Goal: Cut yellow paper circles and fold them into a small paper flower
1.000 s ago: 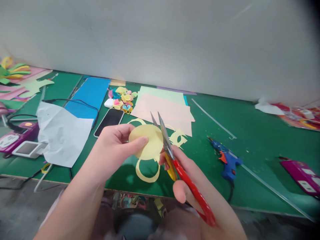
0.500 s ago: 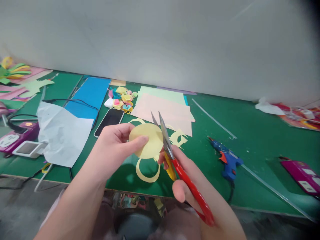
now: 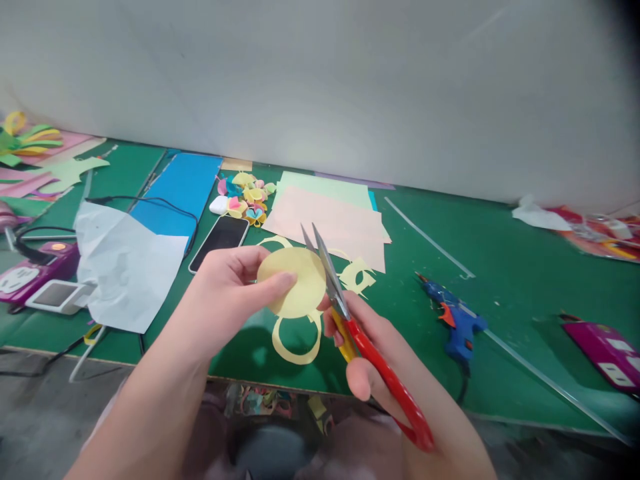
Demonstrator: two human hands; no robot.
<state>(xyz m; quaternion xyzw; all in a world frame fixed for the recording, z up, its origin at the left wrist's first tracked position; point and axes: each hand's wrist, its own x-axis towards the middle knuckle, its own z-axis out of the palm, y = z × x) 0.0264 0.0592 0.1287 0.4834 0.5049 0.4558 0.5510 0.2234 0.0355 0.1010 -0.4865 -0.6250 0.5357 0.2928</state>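
Between thumb and fingers my left hand (image 3: 240, 283) pinches a round disc of pale yellow paper (image 3: 303, 290), held above the table. My right hand (image 3: 367, 333) grips a pair of scissors (image 3: 370, 347) with red and yellow handles. The metal blades point away from me, slightly parted, and lie along the disc's right edge. Below the disc a ring-shaped yellow paper offcut (image 3: 299, 353) shows; whether it is joined to the disc I cannot tell. Another cut yellow scrap (image 3: 359, 277) is on the table behind the scissors.
Pink paper sheets (image 3: 325, 217) lie behind my hands, beside small paper flowers (image 3: 250, 197) and a phone (image 3: 220, 240). To the right is a blue glue gun (image 3: 457, 323) with a long glue stick. A crumpled white sheet (image 3: 130, 267) and a purple power strip (image 3: 45, 273) sit left.
The scissor blades are a little closer together, and the right hand has shifted very slightly to the right. My left hand and the disc stay almost in place.
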